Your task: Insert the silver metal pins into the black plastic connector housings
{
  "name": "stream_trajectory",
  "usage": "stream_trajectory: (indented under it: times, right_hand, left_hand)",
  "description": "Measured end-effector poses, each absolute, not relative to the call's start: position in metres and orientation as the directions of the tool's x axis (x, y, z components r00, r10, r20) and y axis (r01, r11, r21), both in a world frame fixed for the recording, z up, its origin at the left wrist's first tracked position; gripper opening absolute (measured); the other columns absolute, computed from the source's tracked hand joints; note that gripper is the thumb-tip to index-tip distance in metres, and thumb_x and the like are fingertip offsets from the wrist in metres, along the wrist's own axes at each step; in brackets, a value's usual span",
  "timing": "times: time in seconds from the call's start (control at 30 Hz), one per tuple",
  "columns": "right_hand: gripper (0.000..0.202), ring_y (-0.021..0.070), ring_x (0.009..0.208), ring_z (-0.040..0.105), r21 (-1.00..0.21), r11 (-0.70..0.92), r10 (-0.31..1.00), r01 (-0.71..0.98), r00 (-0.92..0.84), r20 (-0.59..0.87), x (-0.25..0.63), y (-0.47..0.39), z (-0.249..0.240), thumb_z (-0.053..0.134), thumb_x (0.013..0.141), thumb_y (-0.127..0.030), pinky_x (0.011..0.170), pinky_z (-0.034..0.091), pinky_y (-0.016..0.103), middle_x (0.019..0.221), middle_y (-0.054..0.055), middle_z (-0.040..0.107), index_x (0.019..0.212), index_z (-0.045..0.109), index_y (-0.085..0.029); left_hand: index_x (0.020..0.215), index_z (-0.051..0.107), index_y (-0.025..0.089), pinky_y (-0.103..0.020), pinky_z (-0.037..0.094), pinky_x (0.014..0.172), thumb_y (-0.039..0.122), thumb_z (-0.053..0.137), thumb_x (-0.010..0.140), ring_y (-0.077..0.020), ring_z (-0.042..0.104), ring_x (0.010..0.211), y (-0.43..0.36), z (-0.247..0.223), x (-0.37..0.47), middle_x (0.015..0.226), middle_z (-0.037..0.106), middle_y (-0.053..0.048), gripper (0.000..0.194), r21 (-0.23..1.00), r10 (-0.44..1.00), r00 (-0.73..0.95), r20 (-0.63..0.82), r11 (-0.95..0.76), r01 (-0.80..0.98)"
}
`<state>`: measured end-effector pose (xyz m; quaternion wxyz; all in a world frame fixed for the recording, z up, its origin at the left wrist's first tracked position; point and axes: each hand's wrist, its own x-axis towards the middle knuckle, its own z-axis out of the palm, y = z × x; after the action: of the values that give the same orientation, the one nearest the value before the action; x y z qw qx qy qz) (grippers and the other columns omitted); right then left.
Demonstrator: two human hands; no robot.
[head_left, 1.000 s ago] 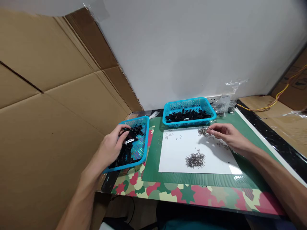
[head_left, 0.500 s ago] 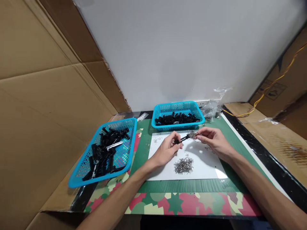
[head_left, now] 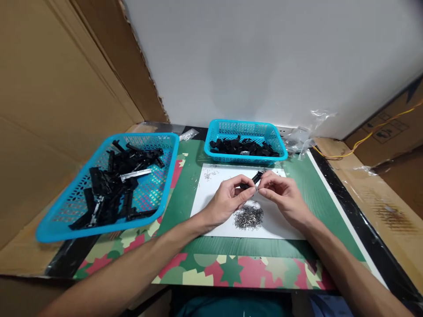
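A slim black plastic part is gripped by my left hand, its far end sticking out past the fingers. My right hand meets the left at the part, thumb and fingertips pinched together; whatever lies between them is too small to make out. Just below both hands, a heap of small silvery metal pieces, perhaps springs or pins, rests on a white sheet. More of these bits lie behind the right fingers, mostly hidden.
At the left stands a blue basket of black parts with a whitish strip among them. Behind the sheet, another blue basket holds smaller black pieces. Clear plastic bags lie at the back right, beside a yellow cable.
My right hand has come left and nearer to me, from the rear metal bits to the black part. The part is now angled differently between both hands. The view has tilted down.
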<state>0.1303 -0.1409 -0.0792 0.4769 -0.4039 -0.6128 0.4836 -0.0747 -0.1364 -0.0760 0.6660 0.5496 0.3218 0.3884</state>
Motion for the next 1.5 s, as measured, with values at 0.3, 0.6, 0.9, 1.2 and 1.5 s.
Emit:
stream_trajectory:
  times: [0.3,0.6,0.9,1.2,1.5]
  right_hand:
    - [0.028,0.0137,0.062,0.038,-0.994,0.003,0.993,-0.113,-0.116,0.016,0.116,-0.147,-0.086,0.085,0.083,-0.048,0.061,0.034,0.029,0.071,-0.003,0.049,0.084,0.072,-0.024]
    - [0.023,0.0129,0.064,0.034,-0.997,0.019,0.985,-0.075,-0.170,0.031,0.120,-0.147,-0.085,0.085,0.084,-0.042,0.060,0.028,0.028,0.067,-0.003,0.046,0.082,0.076,-0.021]
    - [0.018,0.0120,0.063,0.037,-0.995,0.102,0.976,-0.018,-0.191,0.104,0.125,-0.144,-0.080,0.090,0.078,-0.035,0.059,0.029,0.028,0.066,-0.005,0.043,0.084,0.079,-0.021]
    - [0.017,0.0142,0.068,0.053,-0.882,0.307,0.936,0.357,-0.282,0.212,0.134,-0.151,-0.067,0.068,0.097,-0.033,0.059,0.038,0.027,0.077,0.001,0.065,0.090,0.077,-0.021]
    - [0.010,0.0125,0.062,0.054,-0.876,0.299,0.941,0.378,-0.267,0.206,0.144,-0.147,-0.068,0.069,0.088,-0.024,0.054,0.038,0.025,0.070,0.001,0.067,0.084,0.076,-0.018]
  left_hand:
    - [0.094,0.073,0.015,-0.024,0.049,0.062,0.042,0.086,0.083,-0.0114,0.061,0.069,-0.138,-0.083,-0.065,0.090,0.071,-0.005,0.031,0.989,0.935,0.335,0.114,-0.077,-0.123]
    - [0.094,0.075,0.015,-0.023,0.042,0.057,0.044,0.078,0.092,-0.0121,0.056,0.067,-0.137,-0.083,-0.070,0.079,0.067,-0.003,0.029,0.992,0.951,0.283,0.128,-0.118,-0.055]
    - [0.098,0.062,0.017,-0.023,0.029,0.052,0.048,0.067,0.099,-0.0090,0.041,0.056,-0.143,-0.078,-0.069,0.065,0.046,0.006,0.032,0.996,0.897,0.437,0.059,-0.023,-0.086]
    - [0.095,0.065,0.018,-0.029,0.042,0.075,0.030,0.057,0.106,-0.0152,0.056,0.083,-0.139,-0.079,-0.077,0.096,0.061,-0.002,0.018,0.872,0.875,0.428,0.225,-0.377,0.313]
    - [0.106,0.062,0.021,-0.031,0.044,0.081,0.036,0.042,0.112,-0.0166,0.059,0.088,-0.142,-0.078,-0.079,0.103,0.062,-0.003,0.025,0.830,0.842,0.508,0.185,-0.410,0.378]
